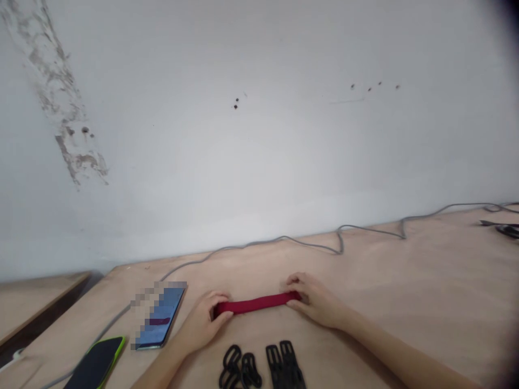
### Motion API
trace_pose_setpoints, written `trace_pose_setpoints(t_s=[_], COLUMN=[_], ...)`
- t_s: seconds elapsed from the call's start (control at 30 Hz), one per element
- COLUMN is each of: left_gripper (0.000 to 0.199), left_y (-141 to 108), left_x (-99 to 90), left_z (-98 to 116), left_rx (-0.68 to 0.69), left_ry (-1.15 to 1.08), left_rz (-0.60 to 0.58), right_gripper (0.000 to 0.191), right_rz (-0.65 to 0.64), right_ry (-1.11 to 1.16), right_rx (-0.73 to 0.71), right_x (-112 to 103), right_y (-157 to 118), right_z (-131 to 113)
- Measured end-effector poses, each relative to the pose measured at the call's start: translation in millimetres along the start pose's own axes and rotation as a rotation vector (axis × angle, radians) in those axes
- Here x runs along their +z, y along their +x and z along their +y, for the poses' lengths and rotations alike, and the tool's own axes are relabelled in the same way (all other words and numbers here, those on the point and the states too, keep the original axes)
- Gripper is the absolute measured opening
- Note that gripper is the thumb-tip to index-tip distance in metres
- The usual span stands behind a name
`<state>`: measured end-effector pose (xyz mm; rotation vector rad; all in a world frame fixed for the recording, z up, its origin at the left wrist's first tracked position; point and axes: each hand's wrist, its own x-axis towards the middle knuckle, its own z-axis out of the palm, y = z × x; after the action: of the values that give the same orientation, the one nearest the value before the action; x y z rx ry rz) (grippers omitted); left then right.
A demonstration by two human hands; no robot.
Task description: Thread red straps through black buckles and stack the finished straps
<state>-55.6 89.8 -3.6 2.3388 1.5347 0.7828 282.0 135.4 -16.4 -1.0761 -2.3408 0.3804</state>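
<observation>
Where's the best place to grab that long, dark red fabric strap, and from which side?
Probably by both ends of the long, dark red fabric strap, the bare left hand coming from the left, the bare right hand from the right, as now. It's narrow and runs crosswise between them, so pinching across its width should work.
</observation>
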Motion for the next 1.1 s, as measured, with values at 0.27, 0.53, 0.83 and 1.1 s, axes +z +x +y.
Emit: trace_pose_setpoints(t_s=[0.27, 0.53, 0.83, 1.1], left_gripper=[0.031, 0.032, 0.021, 0.021], left_y=[-17, -16, -14, -20], left_x=[-9.4, 28.5, 32.6, 27.6], left_z=[1, 49, 33, 48], left_rx=[0.043, 0.305, 0.228, 0.237], left_ry=[0.023, -0.025, -0.15, -0.182], left_rz=[0.071, 0.126, 0.35, 0.291], right_gripper=[0.023, 0.025, 0.032, 0.028], right_rz=[0.021, 0.117, 0.062, -0.194], right_ry=[0.191, 0.59, 0.343, 0.249], right_rx=[0.13, 0.271, -0.057, -0.182], right_x=[-2, 40, 10, 8], right_y=[-4, 0, -30, -48], right_z=[-15, -77, -95, -102])
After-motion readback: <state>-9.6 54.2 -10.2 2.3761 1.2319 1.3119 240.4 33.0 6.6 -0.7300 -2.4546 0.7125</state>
